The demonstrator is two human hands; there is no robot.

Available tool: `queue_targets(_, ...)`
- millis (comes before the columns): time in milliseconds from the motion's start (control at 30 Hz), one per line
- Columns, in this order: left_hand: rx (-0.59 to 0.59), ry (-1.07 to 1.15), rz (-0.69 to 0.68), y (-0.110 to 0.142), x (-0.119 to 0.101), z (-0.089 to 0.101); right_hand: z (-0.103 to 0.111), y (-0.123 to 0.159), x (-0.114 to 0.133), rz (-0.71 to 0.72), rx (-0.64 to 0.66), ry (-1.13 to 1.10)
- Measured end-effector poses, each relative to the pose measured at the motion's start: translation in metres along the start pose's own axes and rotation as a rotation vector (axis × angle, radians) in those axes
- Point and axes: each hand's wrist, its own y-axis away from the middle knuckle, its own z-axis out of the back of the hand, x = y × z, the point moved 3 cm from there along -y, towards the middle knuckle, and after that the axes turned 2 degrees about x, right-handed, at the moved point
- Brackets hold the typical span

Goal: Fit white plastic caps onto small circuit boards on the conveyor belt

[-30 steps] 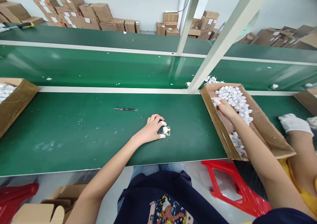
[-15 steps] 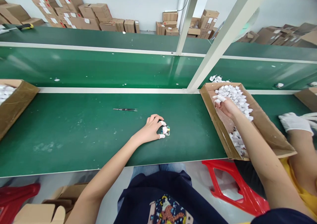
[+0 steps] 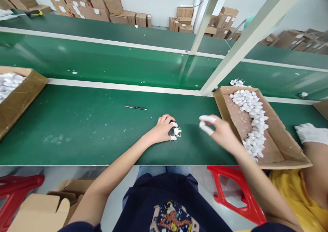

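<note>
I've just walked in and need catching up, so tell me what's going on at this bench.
A person holds a small circuit board on the green bench belt with the left hand, its fingertips in white finger cots. The right hand, also cotted, hangs open over the belt beside a cardboard box of small white pieces. Tweezers lie nearby. A co-worker's white-gloved hand rests at far right.

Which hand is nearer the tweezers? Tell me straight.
Left. The left hand grips the circuit board, to the right of the tweezers; the right hand is farther right, beside the cardboard box.
</note>
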Motion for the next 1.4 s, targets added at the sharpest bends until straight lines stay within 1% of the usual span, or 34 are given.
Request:
queue_targets(33,-0.008,0.000,0.000,0.000,0.000,0.000,-0.021,0.008,0.010,0.106,0.050,0.113)
queue_targets(100,-0.024,0.003,-0.006,0.000,0.000,-0.001,-0.055,0.023,0.016,0.250,0.118,0.267)
queue_targets(133,-0.031,0.004,-0.012,0.000,0.000,-0.001,-0.068,0.029,0.015,0.288,0.141,0.293)
queue_targets(200,-0.043,0.003,-0.024,0.000,-0.001,-0.003,-0.083,0.036,0.009,0.293,0.141,0.253)
queue_targets(300,-0.055,0.000,-0.027,0.000,-0.001,-0.004,-0.086,0.036,0.002,0.199,0.033,0.124)
queue_targets(367,-0.060,0.001,-0.025,-0.001,-0.002,-0.004,-0.084,0.031,0.002,0.159,-0.022,0.105)
queue_targets(467,-0.066,0.006,-0.026,-0.001,-0.003,-0.005,-0.084,0.020,0.009,0.141,-0.036,0.148)
queue_targets(567,-0.068,0.004,-0.028,0.000,-0.004,-0.005,-0.087,0.008,0.021,0.112,-0.097,0.131)
queue_targets(700,-0.085,-0.001,-0.026,-0.001,-0.004,-0.006,-0.099,0.003,0.035,0.120,-0.112,0.051)
queue_targets(767,-0.092,0.000,-0.022,0.000,-0.004,-0.007,-0.103,0.005,0.035,0.114,-0.102,0.022)
queue_targets(833,-0.094,0.001,-0.025,0.000,-0.005,-0.007,-0.104,0.008,0.030,0.079,-0.083,-0.039)
queue_targets(933,-0.098,0.000,-0.030,0.000,-0.005,-0.007,-0.101,0.005,0.015,-0.051,-0.009,-0.161)
queue_targets(1000,-0.100,-0.001,-0.029,0.000,-0.006,-0.007,-0.099,-0.002,0.005,-0.185,0.089,-0.233)
queue_targets(1033,-0.099,0.000,-0.027,0.000,-0.006,-0.007,-0.099,-0.006,0.002,-0.255,0.177,-0.270)
queue_targets(1100,-0.093,0.004,-0.025,0.000,-0.006,-0.007,-0.102,-0.013,0.000,-0.371,0.399,-0.329)
queue_targets(1133,-0.089,0.006,-0.024,0.000,-0.006,-0.006,-0.103,-0.015,0.002,-0.411,0.500,-0.338)
queue_targets(1167,-0.086,0.007,-0.023,0.000,-0.005,-0.006,-0.105,-0.016,0.004,-0.440,0.573,-0.335)
queue_targets(1200,-0.083,0.008,-0.024,0.000,-0.005,-0.006,-0.106,-0.017,0.006,-0.461,0.611,-0.324)
queue_targets(1233,-0.081,0.008,-0.025,0.000,-0.005,-0.006,-0.107,-0.018,0.009,-0.474,0.617,-0.310)
queue_targets(1333,-0.082,-0.002,-0.032,0.000,-0.005,-0.006,-0.109,-0.018,0.013,-0.503,0.580,-0.261)
queue_targets(1400,-0.084,-0.014,-0.035,0.000,-0.005,-0.007,-0.108,-0.017,0.014,-0.511,0.564,-0.275)
